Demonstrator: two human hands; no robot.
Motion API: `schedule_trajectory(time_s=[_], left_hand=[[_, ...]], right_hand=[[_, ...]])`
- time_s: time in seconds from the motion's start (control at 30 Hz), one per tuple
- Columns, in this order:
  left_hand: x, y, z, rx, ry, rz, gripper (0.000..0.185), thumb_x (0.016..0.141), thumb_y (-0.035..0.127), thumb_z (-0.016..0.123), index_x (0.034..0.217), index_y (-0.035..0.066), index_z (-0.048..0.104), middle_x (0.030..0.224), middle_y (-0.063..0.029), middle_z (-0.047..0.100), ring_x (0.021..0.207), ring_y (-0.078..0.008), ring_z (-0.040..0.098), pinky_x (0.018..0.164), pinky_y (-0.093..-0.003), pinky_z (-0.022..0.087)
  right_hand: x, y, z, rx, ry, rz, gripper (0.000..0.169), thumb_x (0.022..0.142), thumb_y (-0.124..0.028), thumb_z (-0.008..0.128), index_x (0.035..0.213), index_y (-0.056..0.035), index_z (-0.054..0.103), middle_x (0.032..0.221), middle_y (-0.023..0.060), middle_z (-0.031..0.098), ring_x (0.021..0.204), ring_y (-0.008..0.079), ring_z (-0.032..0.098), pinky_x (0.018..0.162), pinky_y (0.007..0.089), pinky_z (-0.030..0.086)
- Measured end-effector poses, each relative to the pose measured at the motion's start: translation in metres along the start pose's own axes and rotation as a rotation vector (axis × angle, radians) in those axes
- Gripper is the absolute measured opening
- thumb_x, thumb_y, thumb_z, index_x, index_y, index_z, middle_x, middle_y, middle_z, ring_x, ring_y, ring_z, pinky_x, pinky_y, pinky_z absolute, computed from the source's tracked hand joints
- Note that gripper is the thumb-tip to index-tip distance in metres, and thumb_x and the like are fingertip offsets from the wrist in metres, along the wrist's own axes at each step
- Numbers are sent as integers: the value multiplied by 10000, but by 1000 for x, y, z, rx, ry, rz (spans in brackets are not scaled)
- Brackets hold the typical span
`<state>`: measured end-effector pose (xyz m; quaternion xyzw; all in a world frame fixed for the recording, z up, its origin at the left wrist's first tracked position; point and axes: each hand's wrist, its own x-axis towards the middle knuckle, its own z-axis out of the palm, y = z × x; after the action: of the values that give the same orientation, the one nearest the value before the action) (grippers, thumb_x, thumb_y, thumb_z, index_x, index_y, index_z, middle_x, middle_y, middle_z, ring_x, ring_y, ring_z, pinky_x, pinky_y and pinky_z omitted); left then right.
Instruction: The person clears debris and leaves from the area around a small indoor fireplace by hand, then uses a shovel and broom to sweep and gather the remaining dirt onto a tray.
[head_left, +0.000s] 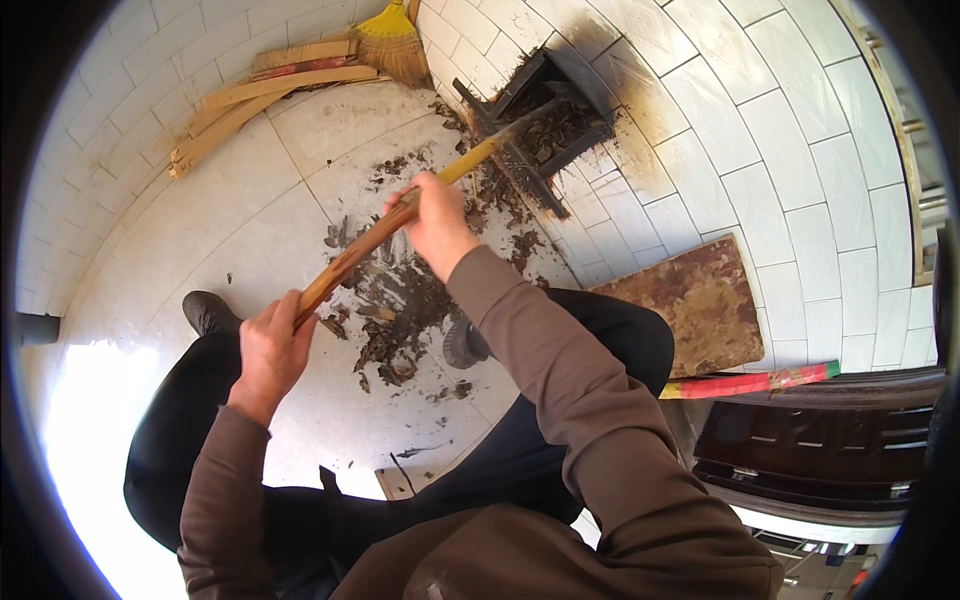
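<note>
Both of my hands grip a long wooden handle that slants up to the right. My left hand is closed around its lower end. Farther up, my right hand wraps the shaft where the brown wood meets a yellow section. The tool's dark far end reaches into a black-framed opening low in the tiled wall; its head is hidden among dark debris. Dry leaves and dark dirt lie scattered on the floor below the handle, around my right shoe.
Wooden boards and a yellow-topped broom rest by the far wall. Soot marks the white wall tiles. A stained board leans at the right, near a red-and-yellow pole and a dark door.
</note>
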<state>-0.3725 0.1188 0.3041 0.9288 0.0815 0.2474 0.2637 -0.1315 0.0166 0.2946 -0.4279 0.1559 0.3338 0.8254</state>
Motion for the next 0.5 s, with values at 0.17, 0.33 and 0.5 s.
schedule_trajectory(time_s=[0.17, 0.33, 0.5], left_hand=[[-12, 6, -30, 75, -43, -23, 263, 738, 33, 691, 964, -12, 563, 668, -141, 548, 559, -332, 565, 485, -394, 451], [9, 12, 6, 57, -20, -9, 284, 732, 59, 709, 970, -9, 571, 682, -135, 566, 561, -329, 572, 482, -404, 453], [97, 51, 121, -220, 36, -64, 180, 763, 89, 686, 880, 29, 564, 646, -138, 577, 567, -315, 597, 501, -403, 484]], right_hand=[[-12, 25, 2, 79, -33, 85, 91, 870, -65, 465, 888, -6, 398, 803, 129, 446, 672, 244, 512, 643, 457, 493], [18, 9, -16, 57, 53, 29, 110, 859, -56, 463, 927, -9, 390, 738, 126, 463, 625, 249, 523, 595, 448, 488], [105, -96, -71, -70, 331, -235, 65, 835, -39, 494, 830, -31, 430, 589, 98, 458, 501, 234, 494, 527, 395, 477]])
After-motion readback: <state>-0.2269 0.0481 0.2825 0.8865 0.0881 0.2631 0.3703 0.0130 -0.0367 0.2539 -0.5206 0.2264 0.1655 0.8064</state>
